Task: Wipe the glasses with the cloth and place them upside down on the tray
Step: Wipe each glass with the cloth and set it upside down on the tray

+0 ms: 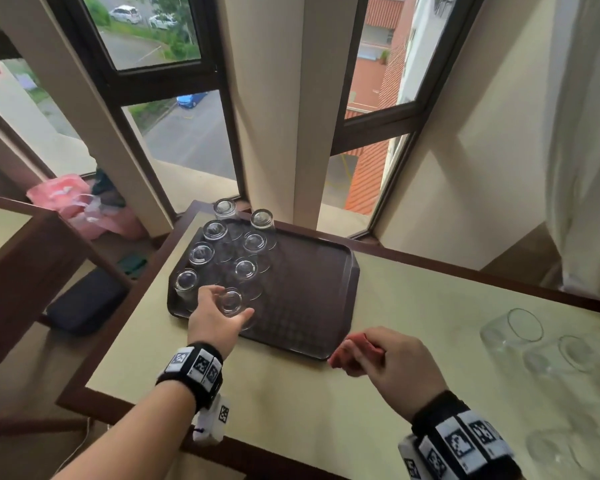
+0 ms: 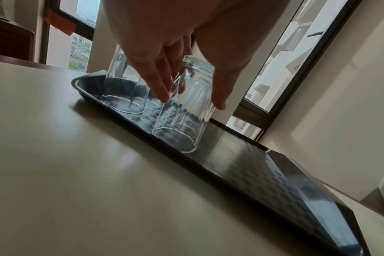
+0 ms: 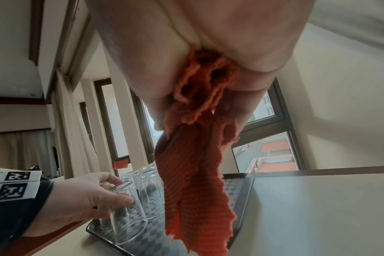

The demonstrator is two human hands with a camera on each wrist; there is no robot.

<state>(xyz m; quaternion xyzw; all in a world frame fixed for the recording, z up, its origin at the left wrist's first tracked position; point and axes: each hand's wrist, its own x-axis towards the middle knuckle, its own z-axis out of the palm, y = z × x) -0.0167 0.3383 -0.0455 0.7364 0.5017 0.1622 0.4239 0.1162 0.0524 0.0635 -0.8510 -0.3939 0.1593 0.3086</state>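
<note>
The left hand (image 1: 219, 315) curls its fingers loosely round an upturned clear drinking glass (image 2: 186, 107) near the front edge of the dark rectangular checkered tray (image 1: 312, 292) — the tray's right half lies bare. The right hand (image 1: 388, 362) clenches a crumpled orange-red ribbed cloth (image 3: 195, 173) — just off the tray's front right corner.

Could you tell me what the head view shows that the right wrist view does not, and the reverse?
Only the head view shows the upright clear glasses waiting on the beige table to the right.

Only the right wrist view shows the ribbed orange cloth hanging full length from the right hand.

Both show the left hand around an upside-down clear glass on the dark checkered tray.
</note>
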